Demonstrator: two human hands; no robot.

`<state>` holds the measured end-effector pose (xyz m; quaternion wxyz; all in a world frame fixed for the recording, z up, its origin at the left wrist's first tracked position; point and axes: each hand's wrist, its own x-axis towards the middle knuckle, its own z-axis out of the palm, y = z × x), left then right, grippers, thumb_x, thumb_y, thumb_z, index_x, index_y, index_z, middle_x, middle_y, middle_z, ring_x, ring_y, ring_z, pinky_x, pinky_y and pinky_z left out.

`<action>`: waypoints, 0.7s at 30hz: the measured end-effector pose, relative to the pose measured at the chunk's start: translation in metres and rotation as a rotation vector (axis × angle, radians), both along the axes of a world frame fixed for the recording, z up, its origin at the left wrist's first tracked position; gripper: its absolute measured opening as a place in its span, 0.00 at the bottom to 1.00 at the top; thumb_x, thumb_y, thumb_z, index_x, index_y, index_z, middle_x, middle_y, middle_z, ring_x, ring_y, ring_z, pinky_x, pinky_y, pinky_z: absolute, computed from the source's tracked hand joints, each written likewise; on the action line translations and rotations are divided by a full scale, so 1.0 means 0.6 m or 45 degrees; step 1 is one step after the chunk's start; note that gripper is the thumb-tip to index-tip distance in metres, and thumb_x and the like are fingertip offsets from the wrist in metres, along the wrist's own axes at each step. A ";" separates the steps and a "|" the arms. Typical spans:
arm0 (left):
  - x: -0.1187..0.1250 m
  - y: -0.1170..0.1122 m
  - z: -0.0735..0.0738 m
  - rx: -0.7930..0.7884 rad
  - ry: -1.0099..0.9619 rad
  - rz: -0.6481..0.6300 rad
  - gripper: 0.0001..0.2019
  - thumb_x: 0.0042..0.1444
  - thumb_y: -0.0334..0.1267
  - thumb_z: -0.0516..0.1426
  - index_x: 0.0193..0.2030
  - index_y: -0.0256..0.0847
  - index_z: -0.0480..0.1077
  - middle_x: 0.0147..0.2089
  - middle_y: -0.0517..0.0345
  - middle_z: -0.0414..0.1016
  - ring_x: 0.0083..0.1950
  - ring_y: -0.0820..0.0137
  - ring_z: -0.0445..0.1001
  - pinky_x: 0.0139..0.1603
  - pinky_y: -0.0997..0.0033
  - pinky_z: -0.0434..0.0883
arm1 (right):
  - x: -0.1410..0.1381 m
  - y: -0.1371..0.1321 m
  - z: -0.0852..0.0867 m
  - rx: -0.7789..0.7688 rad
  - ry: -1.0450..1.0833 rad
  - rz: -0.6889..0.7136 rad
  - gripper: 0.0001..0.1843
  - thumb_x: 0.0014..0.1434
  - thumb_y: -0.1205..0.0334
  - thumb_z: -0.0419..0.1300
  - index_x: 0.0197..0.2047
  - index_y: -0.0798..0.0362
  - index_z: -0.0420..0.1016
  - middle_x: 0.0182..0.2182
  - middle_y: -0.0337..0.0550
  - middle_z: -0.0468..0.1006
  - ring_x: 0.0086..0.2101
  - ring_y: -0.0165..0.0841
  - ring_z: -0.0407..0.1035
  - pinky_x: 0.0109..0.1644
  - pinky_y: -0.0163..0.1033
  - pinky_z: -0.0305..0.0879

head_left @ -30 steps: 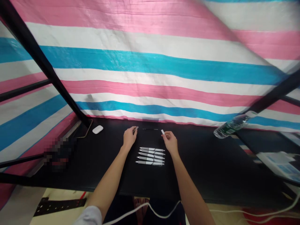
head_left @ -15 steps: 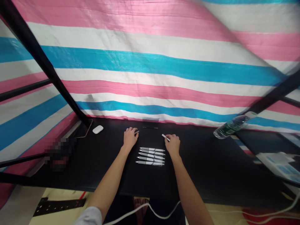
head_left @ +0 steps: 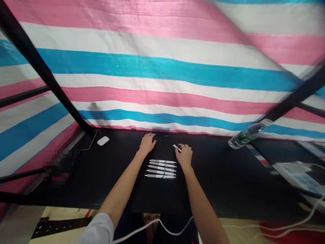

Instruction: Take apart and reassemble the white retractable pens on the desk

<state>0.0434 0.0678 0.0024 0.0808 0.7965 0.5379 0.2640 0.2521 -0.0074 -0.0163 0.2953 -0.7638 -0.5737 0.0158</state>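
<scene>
My left hand reaches over the far middle of the table, its fingertips at the left end of a thin dark pen refill. A small sliver of the grey pen part shows at that hand's left side; the rest is hidden under the palm. My right hand pinches a white pen barrel, its pale end pointing up and left. Between my forearms lie several white-and-grey pens in a stacked row, side by side, grey tips to the left.
A white rounded case lies at the far left beside a phone-like edge. At the right a clear bottle lies tilted near a black frame bar. Papers are further right. A white cable crosses below the black table.
My left hand has moved up and right to the refill, covering its left end; the grey part is now mostly hidden. The right hand stays about put, holding the white barrel. The view shifts slightly.
</scene>
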 end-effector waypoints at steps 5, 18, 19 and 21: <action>0.019 0.051 -0.005 -0.057 0.100 -0.058 0.15 0.57 0.27 0.52 0.48 0.33 0.73 0.50 0.43 0.74 0.54 0.59 0.69 0.56 0.60 0.66 | 0.000 0.000 0.003 0.005 0.030 -0.003 0.12 0.57 0.62 0.57 0.44 0.53 0.76 0.38 0.48 0.73 0.41 0.41 0.63 0.43 0.41 0.53; -0.001 0.046 -0.004 -0.032 0.008 -0.151 0.12 0.54 0.25 0.51 0.35 0.37 0.75 0.38 0.48 0.75 0.42 0.63 0.72 0.47 0.63 0.69 | 0.002 0.002 -0.002 0.047 0.044 0.011 0.12 0.56 0.62 0.57 0.43 0.54 0.76 0.36 0.49 0.73 0.39 0.40 0.62 0.42 0.42 0.52; -0.005 0.042 -0.003 -0.039 -0.004 -0.155 0.11 0.53 0.25 0.51 0.35 0.37 0.75 0.37 0.48 0.75 0.41 0.63 0.72 0.46 0.63 0.69 | 0.002 0.002 -0.003 0.051 0.051 0.012 0.12 0.56 0.61 0.57 0.42 0.54 0.76 0.36 0.48 0.73 0.39 0.40 0.62 0.42 0.42 0.52; -0.013 0.034 0.000 -0.061 -0.059 -0.166 0.10 0.53 0.26 0.52 0.35 0.37 0.75 0.36 0.49 0.75 0.38 0.65 0.72 0.44 0.64 0.70 | 0.003 0.003 -0.003 0.048 0.073 0.016 0.12 0.56 0.61 0.56 0.42 0.54 0.76 0.36 0.48 0.73 0.39 0.40 0.62 0.42 0.42 0.53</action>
